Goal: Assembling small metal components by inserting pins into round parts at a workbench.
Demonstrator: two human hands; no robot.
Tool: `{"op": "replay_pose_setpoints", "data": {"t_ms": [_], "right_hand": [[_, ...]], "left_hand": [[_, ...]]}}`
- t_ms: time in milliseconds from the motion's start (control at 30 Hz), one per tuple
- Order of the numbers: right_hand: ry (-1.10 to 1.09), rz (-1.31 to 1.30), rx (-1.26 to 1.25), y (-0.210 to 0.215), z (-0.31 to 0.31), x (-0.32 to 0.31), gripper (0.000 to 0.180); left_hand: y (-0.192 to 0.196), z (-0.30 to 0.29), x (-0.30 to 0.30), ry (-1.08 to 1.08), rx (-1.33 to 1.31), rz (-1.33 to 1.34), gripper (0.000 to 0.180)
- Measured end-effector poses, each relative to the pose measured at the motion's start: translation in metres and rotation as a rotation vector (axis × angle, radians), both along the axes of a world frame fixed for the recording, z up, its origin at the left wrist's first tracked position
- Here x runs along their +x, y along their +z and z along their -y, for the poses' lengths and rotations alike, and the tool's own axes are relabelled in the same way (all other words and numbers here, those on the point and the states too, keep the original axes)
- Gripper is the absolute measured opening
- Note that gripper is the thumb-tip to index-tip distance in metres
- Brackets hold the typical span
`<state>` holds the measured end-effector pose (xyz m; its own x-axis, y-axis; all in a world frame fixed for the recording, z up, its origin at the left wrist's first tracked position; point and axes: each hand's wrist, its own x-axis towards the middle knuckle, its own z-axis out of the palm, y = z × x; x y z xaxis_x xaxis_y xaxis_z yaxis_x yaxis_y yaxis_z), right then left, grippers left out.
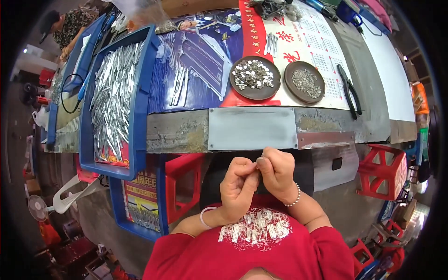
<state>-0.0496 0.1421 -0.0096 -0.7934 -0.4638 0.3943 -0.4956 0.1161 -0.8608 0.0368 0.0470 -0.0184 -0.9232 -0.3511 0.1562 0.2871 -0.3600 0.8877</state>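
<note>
My left hand (239, 189) and my right hand (278, 170) meet just off the table's front edge. Thumbs and fingertips are pinched together around something small; my fingers mostly cover it, and its kind cannot be made out. Directly beyond them a grey metal plate (252, 128) is fixed to the table edge. Past the plate stands a brown dish (238, 93) of shiny silver discs (254, 74). To its right, a smaller brown dish (311, 101) contains tiny metal pieces (305, 83). Black-handled pliers (350, 91) lie farther right.
At left, a blue tray (140, 112) full of slim metal pieces (116, 93) overhangs the edge, above a lower blue bin (164, 210). Several loose pieces (179, 86) lie on the poster (205, 60). Red stools (184, 186) stand below. Another person (74, 23) is at far left.
</note>
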Motion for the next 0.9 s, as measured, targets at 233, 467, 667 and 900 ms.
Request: {"op": "replay_pose_setpoints", "data": {"t_ms": [233, 467, 667, 900], "right_hand": [[-0.015, -0.068, -0.14, 0.002, 0.0, 0.004, 0.016], [-0.037, -0.054, 0.057, -0.005, 0.009, 0.002, 0.018], [-0.07, -0.226, -0.202, -0.005, 0.016, 0.006, 0.016], [0.056, 0.219, 0.012, 0.007, 0.003, 0.008, 0.013]], "left_hand": [[0.016, 0.007, -0.003, -0.13, -0.087, 0.025, 0.024], [0.006, 0.005, -0.001, -0.027, -0.127, 0.155, 0.021], [0.003, 0.005, 0.002, 0.059, -0.243, 0.035, 0.021], [-0.001, 0.006, 0.009, -0.012, -0.142, 0.125, 0.019]]}}
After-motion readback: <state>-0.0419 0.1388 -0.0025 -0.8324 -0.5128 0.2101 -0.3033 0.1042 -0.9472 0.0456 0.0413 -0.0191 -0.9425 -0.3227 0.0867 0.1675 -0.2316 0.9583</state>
